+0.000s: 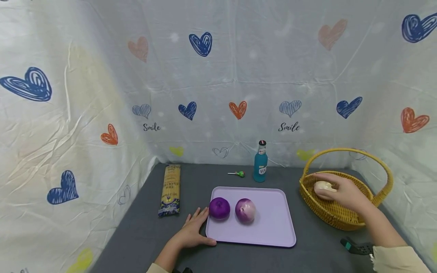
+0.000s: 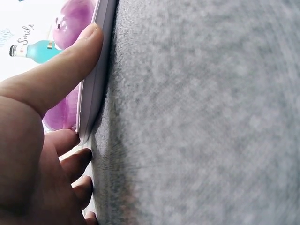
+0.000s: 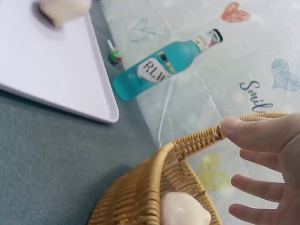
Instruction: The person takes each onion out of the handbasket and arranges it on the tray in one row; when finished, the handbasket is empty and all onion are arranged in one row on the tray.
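Note:
My left hand (image 1: 192, 232) is spread at the left end of a lilac tray (image 1: 269, 225), its fingers at the side rim and its thumb along the near edge. Two glossy, onion-like balls sit on the tray: one deep purple (image 1: 219, 208), the other purple fading to white (image 1: 245, 211). On the right, my right hand (image 1: 349, 194) hovers over a yellow wicker basket (image 1: 326, 216) with an arched handle. Inside it lies a cream, onion-shaped piece (image 3: 183, 211) with a small pointed tip. In the right wrist view the fingers are extended and apart from that piece.
Behind the tray stands a blue bottle (image 1: 260, 167), with a green lollipop (image 1: 241, 174) to its left. A long yellow packet (image 1: 170, 189) lies on the left of the grey table. A black strap (image 1: 358, 247) is near my right forearm. Heart-printed curtains (image 1: 218, 132) enclose the table.

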`<state>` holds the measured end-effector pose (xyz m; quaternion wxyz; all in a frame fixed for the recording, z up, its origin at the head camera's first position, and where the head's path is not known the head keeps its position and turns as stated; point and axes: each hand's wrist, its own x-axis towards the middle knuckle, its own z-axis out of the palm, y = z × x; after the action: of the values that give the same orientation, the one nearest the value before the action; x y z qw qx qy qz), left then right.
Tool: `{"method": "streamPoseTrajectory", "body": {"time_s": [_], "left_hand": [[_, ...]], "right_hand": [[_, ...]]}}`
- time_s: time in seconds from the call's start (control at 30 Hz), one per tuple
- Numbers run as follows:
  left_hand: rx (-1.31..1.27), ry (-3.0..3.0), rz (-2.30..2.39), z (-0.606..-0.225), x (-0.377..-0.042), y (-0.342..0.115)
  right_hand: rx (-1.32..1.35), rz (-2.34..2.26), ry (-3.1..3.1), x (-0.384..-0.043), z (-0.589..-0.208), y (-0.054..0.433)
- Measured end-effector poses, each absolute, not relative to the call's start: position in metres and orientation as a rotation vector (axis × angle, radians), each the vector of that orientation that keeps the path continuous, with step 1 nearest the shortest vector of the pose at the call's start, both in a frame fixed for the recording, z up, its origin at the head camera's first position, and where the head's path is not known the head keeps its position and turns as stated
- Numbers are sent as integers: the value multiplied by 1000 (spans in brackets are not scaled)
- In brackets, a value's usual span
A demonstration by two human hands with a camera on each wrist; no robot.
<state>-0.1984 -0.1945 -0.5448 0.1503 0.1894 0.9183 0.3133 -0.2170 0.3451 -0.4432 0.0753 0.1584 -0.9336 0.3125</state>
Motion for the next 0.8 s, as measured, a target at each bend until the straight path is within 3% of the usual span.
{"method": "streamPoseTrajectory", "body": {"time_s": [0.8], "left_hand": [[545, 2658, 875, -546, -199, -194]], "right_hand": [[670, 764, -3054, -249, -437, 391]]}}
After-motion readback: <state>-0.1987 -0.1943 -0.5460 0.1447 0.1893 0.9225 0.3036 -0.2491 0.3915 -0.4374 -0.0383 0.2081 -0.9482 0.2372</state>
